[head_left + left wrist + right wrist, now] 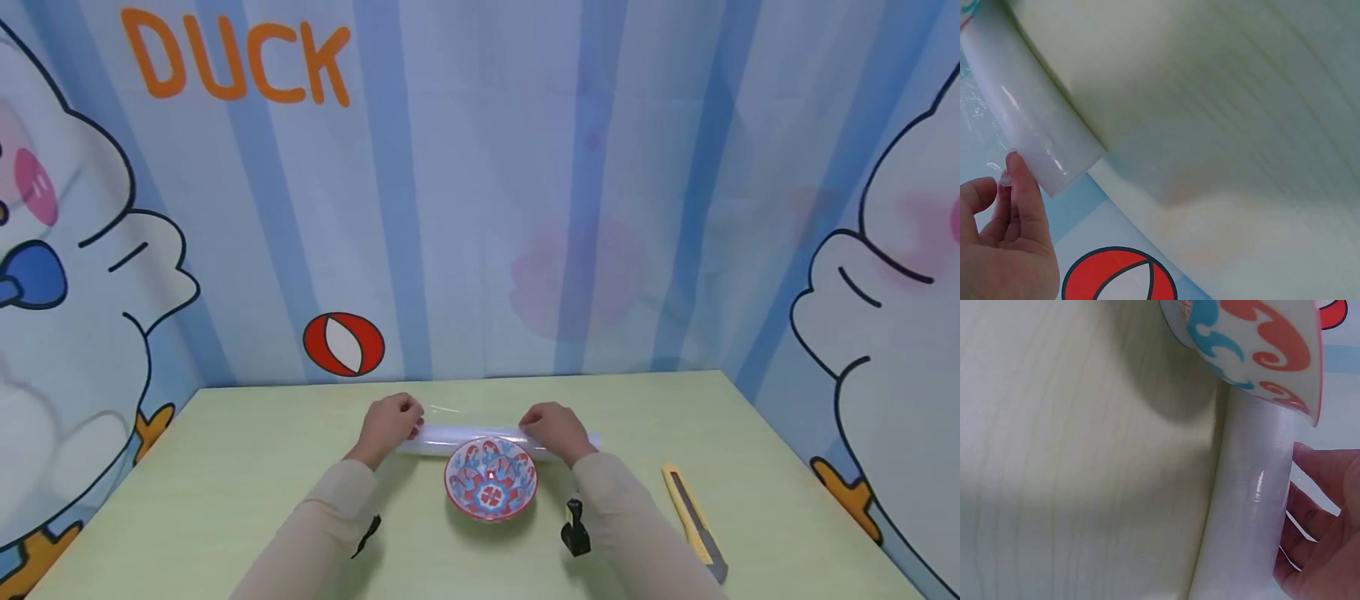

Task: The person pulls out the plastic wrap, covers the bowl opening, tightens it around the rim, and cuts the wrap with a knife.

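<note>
A roll of clear plastic wrap (435,442) lies crosswise on the table, just behind a red, blue and white patterned bowl (491,481). My left hand (390,425) pinches the loose film at the roll's left end; in the left wrist view thumb and fingertips meet on the crumpled film (982,112). Toward the roll's right end, my right hand (557,429) holds the film with curled fingers. From the right wrist view, that hand's thumb and fingers (1300,547) sit along the far side of the roll, which partly hides their tips. The bowl stands upright between the forearms.
A yellow and grey utility knife (693,525) lies to the right of my right forearm. The pale green table (262,483) ends at a striped blue curtain (480,208) printed with cartoon ducks. A black strap piece (575,529) hangs from the right wrist.
</note>
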`<state>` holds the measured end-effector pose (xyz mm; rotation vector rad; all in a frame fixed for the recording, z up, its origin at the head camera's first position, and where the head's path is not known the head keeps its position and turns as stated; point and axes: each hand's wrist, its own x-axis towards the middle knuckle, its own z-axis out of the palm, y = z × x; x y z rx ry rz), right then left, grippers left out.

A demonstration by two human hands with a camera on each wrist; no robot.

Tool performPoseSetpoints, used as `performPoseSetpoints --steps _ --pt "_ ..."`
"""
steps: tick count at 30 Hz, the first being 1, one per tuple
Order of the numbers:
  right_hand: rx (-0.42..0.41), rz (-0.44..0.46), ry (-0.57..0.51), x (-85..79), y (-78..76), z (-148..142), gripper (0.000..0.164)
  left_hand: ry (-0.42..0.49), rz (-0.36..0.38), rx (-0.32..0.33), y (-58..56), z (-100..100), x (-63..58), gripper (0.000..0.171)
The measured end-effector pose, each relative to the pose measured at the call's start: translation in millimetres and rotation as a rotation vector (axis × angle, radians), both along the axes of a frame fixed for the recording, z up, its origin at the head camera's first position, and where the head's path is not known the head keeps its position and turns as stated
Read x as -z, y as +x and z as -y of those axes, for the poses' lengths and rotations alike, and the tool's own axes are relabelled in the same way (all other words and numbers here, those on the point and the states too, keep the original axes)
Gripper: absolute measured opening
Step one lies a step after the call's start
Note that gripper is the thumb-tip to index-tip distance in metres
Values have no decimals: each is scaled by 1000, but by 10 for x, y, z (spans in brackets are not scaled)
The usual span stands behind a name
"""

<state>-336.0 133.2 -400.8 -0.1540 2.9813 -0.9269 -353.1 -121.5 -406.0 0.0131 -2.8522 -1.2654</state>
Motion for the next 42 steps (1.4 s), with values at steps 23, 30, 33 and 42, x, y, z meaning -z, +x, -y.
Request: performPoseSetpoints --steps 23,30,33,42 --pt "-12 -154 111 -80 -14 45 11 89 7 92 -78 -5 -15 37" --pt "-76 -110 173 -84 -15 -11 14 -196 -64 193 -62 -4 -48 17" --pt "-90 -55 257 -100 -20 -108 17 -224 -85 180 -31 -22 -60 7" --pt "-71 -53 273 -90 -29 -311 12 -225 -81 169 0 -40 -89 8"
